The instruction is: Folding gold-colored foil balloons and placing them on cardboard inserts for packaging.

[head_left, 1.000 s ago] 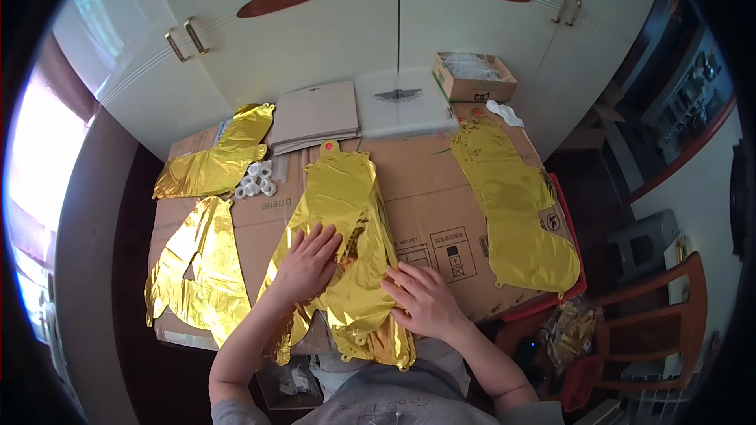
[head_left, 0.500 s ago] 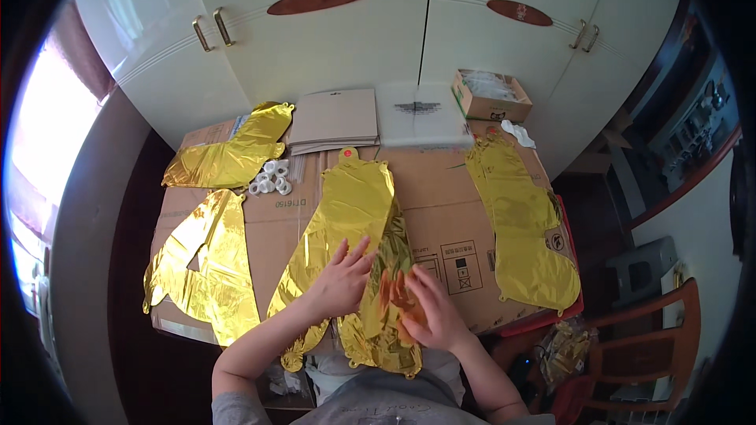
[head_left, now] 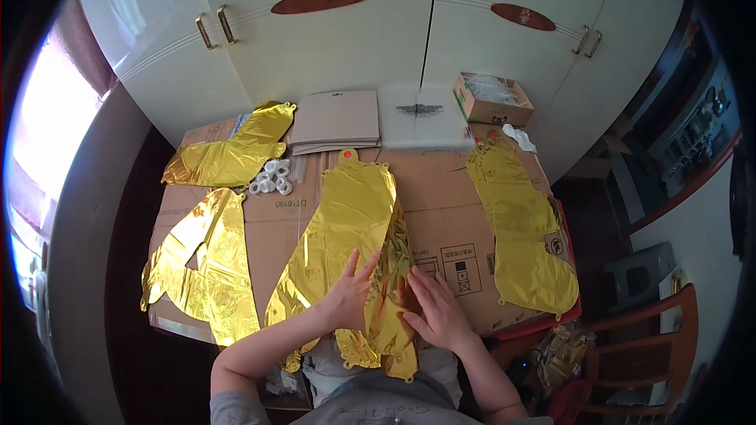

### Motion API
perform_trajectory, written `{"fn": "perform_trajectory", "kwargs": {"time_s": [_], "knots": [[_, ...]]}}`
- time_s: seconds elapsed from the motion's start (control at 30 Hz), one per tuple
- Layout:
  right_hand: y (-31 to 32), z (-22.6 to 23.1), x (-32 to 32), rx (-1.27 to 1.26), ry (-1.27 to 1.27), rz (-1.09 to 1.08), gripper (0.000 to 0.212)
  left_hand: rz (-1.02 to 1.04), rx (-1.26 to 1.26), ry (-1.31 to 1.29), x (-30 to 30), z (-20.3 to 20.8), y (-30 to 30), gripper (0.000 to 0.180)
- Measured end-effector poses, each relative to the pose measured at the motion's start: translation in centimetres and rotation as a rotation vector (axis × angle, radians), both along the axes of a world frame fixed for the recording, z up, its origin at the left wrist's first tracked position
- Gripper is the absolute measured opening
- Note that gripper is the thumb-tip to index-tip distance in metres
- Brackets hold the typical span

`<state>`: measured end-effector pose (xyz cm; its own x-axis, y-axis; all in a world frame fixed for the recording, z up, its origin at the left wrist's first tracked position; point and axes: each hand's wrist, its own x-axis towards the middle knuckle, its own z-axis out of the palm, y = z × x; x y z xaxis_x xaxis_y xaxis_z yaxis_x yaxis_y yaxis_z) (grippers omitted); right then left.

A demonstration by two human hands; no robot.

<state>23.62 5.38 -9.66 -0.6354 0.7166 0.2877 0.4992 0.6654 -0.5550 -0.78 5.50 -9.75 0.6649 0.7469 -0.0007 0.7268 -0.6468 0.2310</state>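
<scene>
A flat gold foil balloon (head_left: 356, 205) lies in the middle of the table, its rounded top tab bearing a red dot. Its lower right part is creased and doubled over, and the bottom end hangs past the near edge. My left hand (head_left: 350, 297) rests on the foil with fingers spread, its lower side partly hidden by the wrist. Against the creased right side lies my right hand (head_left: 439, 313), open, fingers stretched out and thumb apart. Neither hand grips anything visible.
Other flat gold foil balloons lie at left (head_left: 231, 240), far left (head_left: 236, 149) and right (head_left: 516, 220). White rings (head_left: 272, 177), cardboard sheets (head_left: 335, 118), a clear plastic packet (head_left: 417, 122) and an open box (head_left: 494, 102) sit toward the back. A wooden chair (head_left: 669, 342) stands at right.
My left hand has shifted slightly down and right. My right hand has moved a little over the foil's right side, and the creased part there now lies narrower and flatter.
</scene>
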Motion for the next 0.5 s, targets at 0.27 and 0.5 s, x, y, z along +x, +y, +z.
{"fn": "perform_trajectory", "kwargs": {"time_s": [0.27, 0.5], "knots": [[-0.2, -0.2, -0.4, 0.092, -0.113, -0.032, 0.065, -0.001, -0.019, -0.047, -2.3, -0.6, -0.4, 0.084], [-0.4, 0.2, 0.2, 0.004, 0.009, -0.052, 0.052, -0.015, -0.056, -0.011, -3.3, 0.5, 0.3, 0.080]]}}
